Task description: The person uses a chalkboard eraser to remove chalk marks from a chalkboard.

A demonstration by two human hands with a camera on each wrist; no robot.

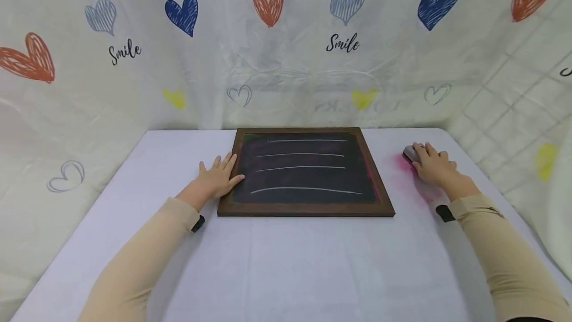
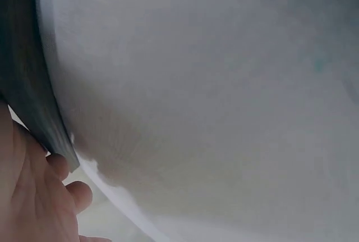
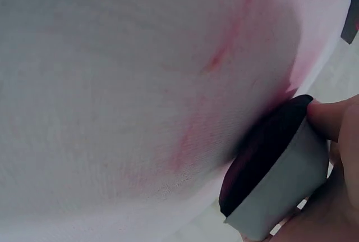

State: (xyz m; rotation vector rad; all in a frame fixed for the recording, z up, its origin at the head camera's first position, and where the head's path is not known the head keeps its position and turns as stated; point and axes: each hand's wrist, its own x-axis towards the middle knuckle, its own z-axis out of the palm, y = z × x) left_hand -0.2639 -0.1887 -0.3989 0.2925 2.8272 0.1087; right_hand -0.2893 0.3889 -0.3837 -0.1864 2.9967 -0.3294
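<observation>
A chalkboard (image 1: pixel 304 178) in a brown wooden frame lies flat on the table, with several white chalk lines drawn across it. My left hand (image 1: pixel 216 177) rests on the frame's left edge, fingers spread and straight. In the left wrist view, part of the left hand (image 2: pixel 42 191) shows beside the dark frame (image 2: pixel 33 68). To the right of the board, my right hand (image 1: pixel 435 167) grips a grey chalkboard eraser (image 1: pixel 411 153) on the table. The right wrist view shows the eraser's (image 3: pixel 280 180) dark felt side and the thumb (image 3: pixel 331 118) against it.
Pink chalk smudges (image 1: pixel 404 163) mark the white tablecloth (image 1: pixel 313 267) around the eraser. Behind the table hangs a white curtain (image 1: pixel 295 73) printed with hearts and the word Smile. A dark wrist strap (image 1: pixel 445 213) sits at the right cuff.
</observation>
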